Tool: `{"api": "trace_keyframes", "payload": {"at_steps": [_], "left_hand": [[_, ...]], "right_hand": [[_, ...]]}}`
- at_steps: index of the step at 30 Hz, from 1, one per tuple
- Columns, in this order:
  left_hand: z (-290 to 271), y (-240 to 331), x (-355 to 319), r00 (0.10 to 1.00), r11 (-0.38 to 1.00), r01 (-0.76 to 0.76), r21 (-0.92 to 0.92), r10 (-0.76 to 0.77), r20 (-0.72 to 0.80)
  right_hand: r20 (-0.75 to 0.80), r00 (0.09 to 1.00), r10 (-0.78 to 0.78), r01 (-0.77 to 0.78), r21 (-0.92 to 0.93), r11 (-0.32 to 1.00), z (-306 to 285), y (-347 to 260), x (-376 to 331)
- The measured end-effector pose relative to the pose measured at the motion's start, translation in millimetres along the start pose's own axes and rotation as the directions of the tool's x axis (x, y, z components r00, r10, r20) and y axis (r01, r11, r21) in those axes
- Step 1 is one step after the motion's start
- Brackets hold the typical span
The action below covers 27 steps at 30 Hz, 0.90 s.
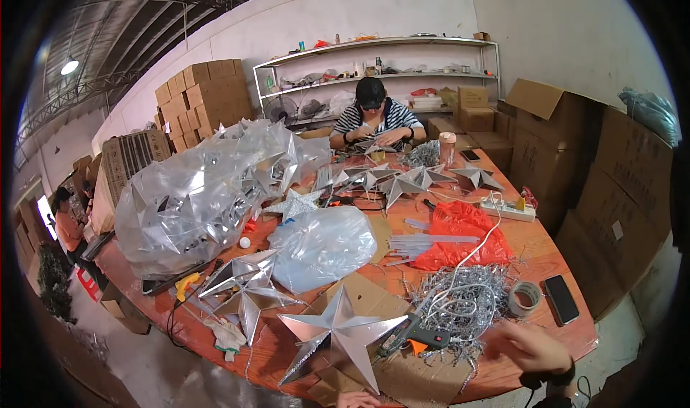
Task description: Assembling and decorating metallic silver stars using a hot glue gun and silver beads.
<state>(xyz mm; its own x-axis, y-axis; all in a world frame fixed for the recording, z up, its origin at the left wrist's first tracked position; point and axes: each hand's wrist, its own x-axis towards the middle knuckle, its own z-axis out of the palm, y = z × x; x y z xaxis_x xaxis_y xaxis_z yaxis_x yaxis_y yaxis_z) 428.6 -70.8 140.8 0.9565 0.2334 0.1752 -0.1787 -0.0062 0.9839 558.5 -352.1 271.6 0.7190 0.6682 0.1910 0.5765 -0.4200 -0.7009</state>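
A silver five-pointed star stands at the table's near edge on flattened cardboard, tinsel running along one lower point. My left hand is beside the star's lower right tip; the frame's lower edge cuts off most of it, so its grip is unclear. To the right, my right hand hovers near a heap of silver tinsel, fingers loosely apart and slightly blurred, with nothing visible in them. Between the star and the tinsel rests a dark glue gun with an orange trigger.
Beside the tinsel are a tape roll and a phone. Farther back lie glue sticks, a red plastic bag, a power strip and a large clear bag of stars. A co-worker sits opposite.
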Motion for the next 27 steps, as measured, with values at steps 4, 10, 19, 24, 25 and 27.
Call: {"api": "trace_keyframes", "payload": {"at_steps": [4, 10, 19, 24, 25, 27], "left_hand": [[4, -26, 5, 0.994, 0.992, 0.062, -0.113, -0.072, -0.084], [-3, -53, 18, 0.987, 0.984, 0.045, -0.171, -0.069, -0.142], [-1, -80, 3, 0.967, 0.973, 0.109, -0.206, -0.152, -0.205], [-7, -83, 15, 0.982, 0.979, 0.003, -0.202, -0.041, -0.183], [-8, -82, 18, 0.983, 0.98, -0.013, -0.198, -0.024, -0.183], [-11, -82, 21, 0.984, 0.978, -0.038, -0.206, 0.001, -0.177]], "right_hand": [[-0.074, 0.997, -0.013, -0.021, -0.44, 0.898, 44, 65, 37], [0.096, 0.989, -0.115, 0.139, -0.294, 0.946, 61, 93, 47], [-0.019, 0.998, 0.061, -0.063, -0.372, 0.926, 82, 93, 64], [0.068, 0.997, -0.032, 0.056, -0.383, 0.922, 92, 96, 83], [0.074, 0.997, -0.033, 0.059, -0.37, 0.927, 94, 99, 85], [0.085, 0.996, -0.032, 0.06, -0.357, 0.932, 101, 105, 88]]}}
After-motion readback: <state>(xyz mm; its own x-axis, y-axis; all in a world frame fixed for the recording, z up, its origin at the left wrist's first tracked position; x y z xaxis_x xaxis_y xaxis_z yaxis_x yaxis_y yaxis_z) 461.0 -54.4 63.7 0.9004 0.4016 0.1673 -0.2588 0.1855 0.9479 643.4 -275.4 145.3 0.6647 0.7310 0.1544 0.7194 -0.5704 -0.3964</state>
